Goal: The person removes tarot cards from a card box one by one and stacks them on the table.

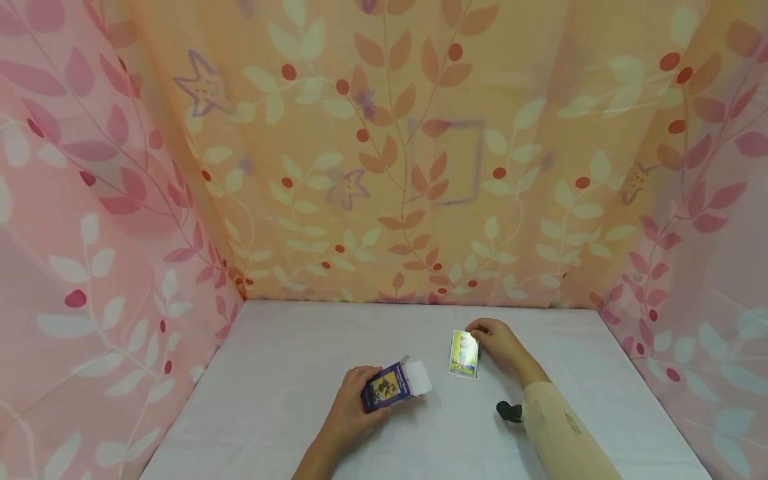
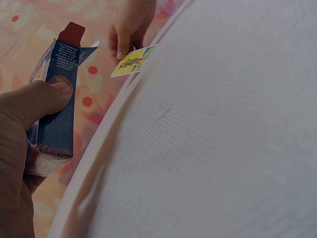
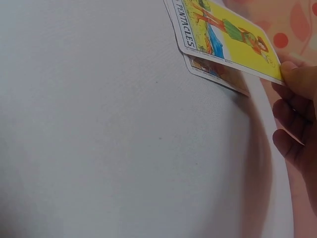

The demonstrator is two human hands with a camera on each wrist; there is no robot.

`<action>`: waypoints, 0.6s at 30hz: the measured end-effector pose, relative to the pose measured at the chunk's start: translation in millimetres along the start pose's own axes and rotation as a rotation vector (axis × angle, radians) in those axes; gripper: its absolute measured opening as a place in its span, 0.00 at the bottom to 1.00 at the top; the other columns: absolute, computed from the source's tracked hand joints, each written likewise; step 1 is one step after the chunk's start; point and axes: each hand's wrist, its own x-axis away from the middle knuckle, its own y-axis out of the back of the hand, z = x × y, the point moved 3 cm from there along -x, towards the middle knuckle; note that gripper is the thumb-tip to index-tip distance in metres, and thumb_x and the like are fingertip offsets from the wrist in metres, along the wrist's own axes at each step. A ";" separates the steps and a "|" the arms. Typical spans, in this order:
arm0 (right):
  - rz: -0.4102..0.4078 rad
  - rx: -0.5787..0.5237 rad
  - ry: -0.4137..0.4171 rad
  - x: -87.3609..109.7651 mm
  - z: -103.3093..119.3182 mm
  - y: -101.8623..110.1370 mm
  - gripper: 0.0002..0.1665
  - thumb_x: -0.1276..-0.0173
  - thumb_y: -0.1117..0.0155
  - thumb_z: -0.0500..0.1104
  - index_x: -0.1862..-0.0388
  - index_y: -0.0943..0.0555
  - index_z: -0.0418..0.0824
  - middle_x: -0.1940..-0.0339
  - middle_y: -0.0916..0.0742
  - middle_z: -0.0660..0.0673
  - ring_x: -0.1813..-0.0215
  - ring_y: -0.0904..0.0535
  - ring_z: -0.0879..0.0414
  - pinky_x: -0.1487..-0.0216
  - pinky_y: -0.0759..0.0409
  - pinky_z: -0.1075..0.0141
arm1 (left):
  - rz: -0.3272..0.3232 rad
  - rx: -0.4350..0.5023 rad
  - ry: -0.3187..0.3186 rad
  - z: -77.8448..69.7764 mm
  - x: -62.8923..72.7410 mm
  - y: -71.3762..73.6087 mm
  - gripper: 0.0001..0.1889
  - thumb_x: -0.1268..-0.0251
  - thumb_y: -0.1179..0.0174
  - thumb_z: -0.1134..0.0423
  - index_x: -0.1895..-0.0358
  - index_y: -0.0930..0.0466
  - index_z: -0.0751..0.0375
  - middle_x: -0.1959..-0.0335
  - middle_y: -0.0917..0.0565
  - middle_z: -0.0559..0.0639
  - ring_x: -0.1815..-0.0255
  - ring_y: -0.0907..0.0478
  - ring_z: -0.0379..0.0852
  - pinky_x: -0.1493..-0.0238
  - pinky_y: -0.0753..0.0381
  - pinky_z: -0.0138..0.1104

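Near: left grip (image 1: 351, 408) pinches one box (image 1: 384, 388) by narrow sides, likely leaving flapped end unobstructed. Beyond, right of box, over table (image 1: 270, 373): at least two overlapping cards (image 1: 463, 357), exact count hidden; right grip (image 1: 501, 345) pinches top one's far end, presumably keeping picture uncovered. Behind: patterned curtain (image 1: 372, 233).

The site is a fabric-screened tabletop booth. A white-covered work surface (image 1: 252, 413) forms the base. A yellow-orange rear panel (image 1: 384, 153) of printed fabric bounds the far edge. A pink left panel (image 1: 36, 267) and a pink right panel (image 1: 720, 267) bound the sides. Leaf and red-dot prints cover all three panels. The room type behind the fabric is hidden and cannot be determined.
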 end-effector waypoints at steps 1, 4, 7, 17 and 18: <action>-0.001 0.005 0.010 -0.5 -0.1 -0.6 0.09 0.22 0.40 0.41 0.52 0.14 0.45 0.55 0.12 0.48 0.50 0.22 0.52 0.42 0.22 0.55 | 0.000 0.002 -0.002 -0.2 0.0 0.3 0.43 0.54 0.17 0.54 0.31 0.27 0.41 0.37 0.25 0.37 0.36 0.29 0.40 0.34 0.23 0.46; -0.005 0.015 0.027 -1.3 -0.5 -2.3 0.09 0.22 0.40 0.41 0.53 0.14 0.44 0.56 0.12 0.49 0.51 0.22 0.53 0.44 0.22 0.56 | 0.000 0.003 -0.003 -0.6 -0.1 0.7 0.43 0.54 0.17 0.55 0.31 0.27 0.41 0.38 0.25 0.36 0.36 0.29 0.39 0.34 0.23 0.45; -0.004 0.003 0.013 -2.3 -2.1 -3.8 0.08 0.22 0.40 0.41 0.53 0.13 0.44 0.56 0.12 0.49 0.51 0.22 0.52 0.43 0.22 0.56 | -0.001 -0.001 -0.007 -0.8 -0.4 0.9 0.43 0.55 0.17 0.55 0.31 0.27 0.41 0.38 0.25 0.36 0.36 0.29 0.39 0.34 0.23 0.45; 0.030 0.004 -0.088 -7.9 -14.2 -10.5 0.10 0.20 0.42 0.45 0.51 0.14 0.48 0.51 0.13 0.49 0.46 0.22 0.50 0.32 0.24 0.46 | -0.004 -0.002 -0.004 0.8 -0.6 0.7 0.42 0.55 0.17 0.53 0.32 0.26 0.45 0.38 0.25 0.36 0.36 0.30 0.39 0.34 0.23 0.44; 0.030 0.006 -0.083 -8.4 -14.5 -10.7 0.10 0.20 0.42 0.45 0.51 0.14 0.48 0.51 0.13 0.49 0.46 0.22 0.50 0.32 0.24 0.45 | -0.003 -0.001 -0.002 0.9 -0.7 0.8 0.42 0.55 0.17 0.54 0.32 0.26 0.45 0.38 0.25 0.36 0.36 0.30 0.39 0.34 0.23 0.44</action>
